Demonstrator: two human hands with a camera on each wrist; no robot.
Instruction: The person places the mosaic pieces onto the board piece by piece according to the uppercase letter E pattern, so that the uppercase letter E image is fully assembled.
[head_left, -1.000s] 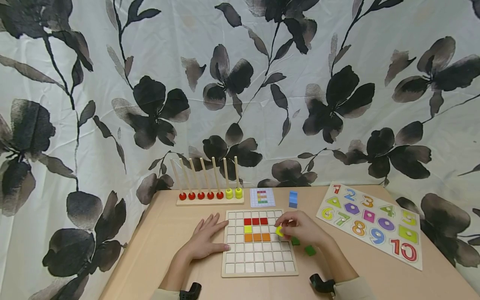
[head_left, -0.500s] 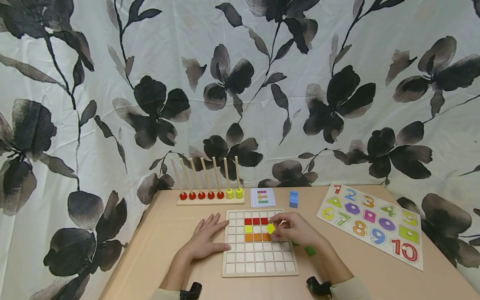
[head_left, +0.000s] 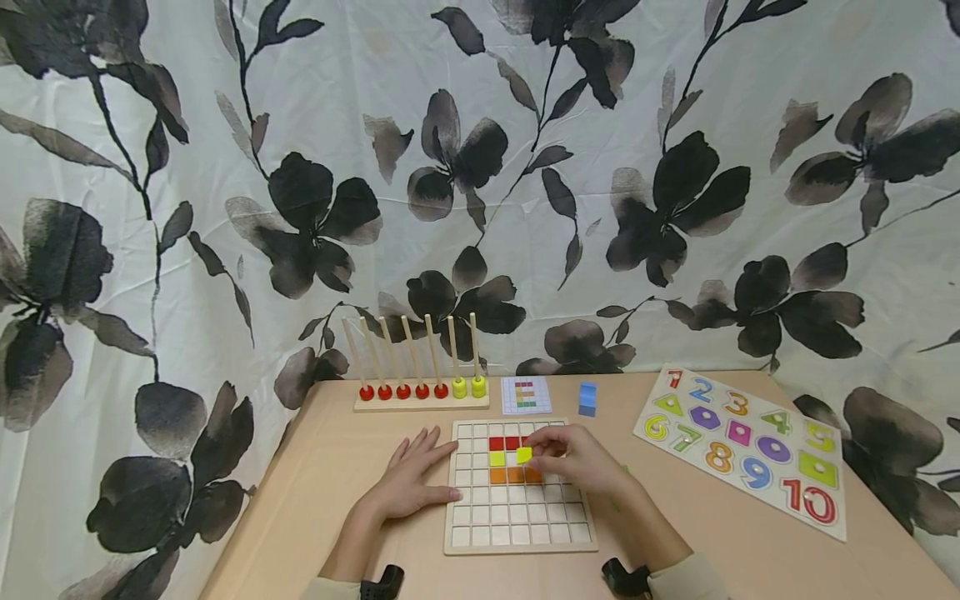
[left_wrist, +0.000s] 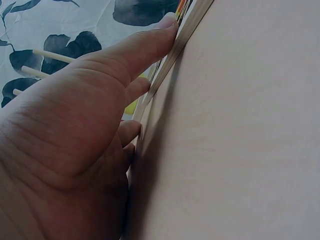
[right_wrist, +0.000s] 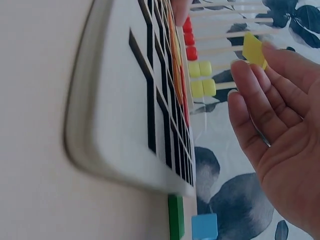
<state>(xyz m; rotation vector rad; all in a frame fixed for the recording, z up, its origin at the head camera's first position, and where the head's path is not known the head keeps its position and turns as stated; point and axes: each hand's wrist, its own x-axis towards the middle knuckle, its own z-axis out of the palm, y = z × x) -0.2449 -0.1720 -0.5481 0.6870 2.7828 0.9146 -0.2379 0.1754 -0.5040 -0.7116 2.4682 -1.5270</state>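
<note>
A wooden grid board (head_left: 521, 550) lies on the table. It carries a row of red tiles (head_left: 506, 443), a yellow tile (head_left: 497, 458) below their left end, and a row of orange tiles (head_left: 515, 475). Over the board, my right hand (head_left: 581, 458) pinches a second yellow tile (head_left: 524, 455) between thumb and fingers, above the gap between red and orange rows. In the right wrist view that held tile (right_wrist: 253, 49) is raised off the board. My left hand (head_left: 408, 479) rests with spread, straight fingers, thumb and fingertip touching the board's left edge.
Behind the board stand a peg rack (head_left: 420, 403) with red and yellow-green beads, a pattern card (head_left: 525, 395) and stacked blue blocks (head_left: 587, 398). A number puzzle board (head_left: 738, 442) lies at right. A green piece (right_wrist: 176, 217) sits beside the grid board, mostly hidden by my right arm in the head view.
My right hand has moved left over the board, carrying the yellow tile from the right columns to the space between red and orange rows. My left hand has stayed put.
</note>
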